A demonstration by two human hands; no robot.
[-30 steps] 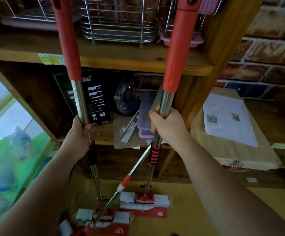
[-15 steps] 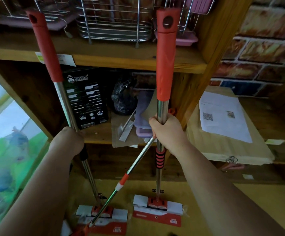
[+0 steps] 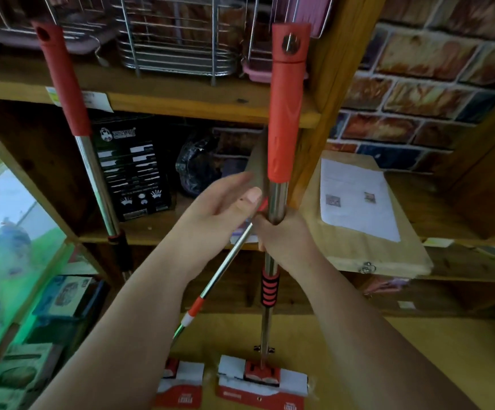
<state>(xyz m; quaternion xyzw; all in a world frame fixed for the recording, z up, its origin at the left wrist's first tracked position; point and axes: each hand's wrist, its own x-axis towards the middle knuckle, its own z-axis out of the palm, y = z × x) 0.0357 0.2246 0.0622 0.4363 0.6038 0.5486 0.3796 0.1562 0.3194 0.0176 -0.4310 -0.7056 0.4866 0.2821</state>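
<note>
Right hand: your right hand (image 3: 281,235) is clenched round the bare steel pole of the mop (image 3: 284,113), just under its red sleeve.
Left hand: your left hand (image 3: 225,202) is released, fingers straight, holding nothing. It is blurred, just left of the pole and above your right fist. Can't tell if the thumb touches the pole.
Mop place: centre of view, close in front of the shelf (image 3: 181,102) and its upright post. The mop head (image 3: 262,377) is down on the yellow floor (image 3: 418,350).
Mop axis: long axis near vertical. The red end with the hang hole points up and the head end points down at the floor.
Mop head axis: runs left to right, right end slightly lower in the view.
Ribbed collar: the black-and-red collar (image 3: 270,287) sits on the pole just below your right hand.
Second mop: the second mop (image 3: 63,81) stands at left against the shelf edge with no hand on it. Red end up, top tilted left, bottom not visible.
Slanted pole: a thin slanted pole (image 3: 225,267) runs from low left up to your right fist, under your left hand. Its top end is hidden.
Other head: another head (image 3: 181,380) lies on the floor just left of the held mop's head. Can't tell whose it is.
Shelf goods: wire racks (image 3: 175,39) on top, knife box (image 3: 131,170) below.
Right side: wooden box (image 3: 358,253) with a paper sheet (image 3: 355,196) on it, brick wall (image 3: 418,69) behind.
</note>
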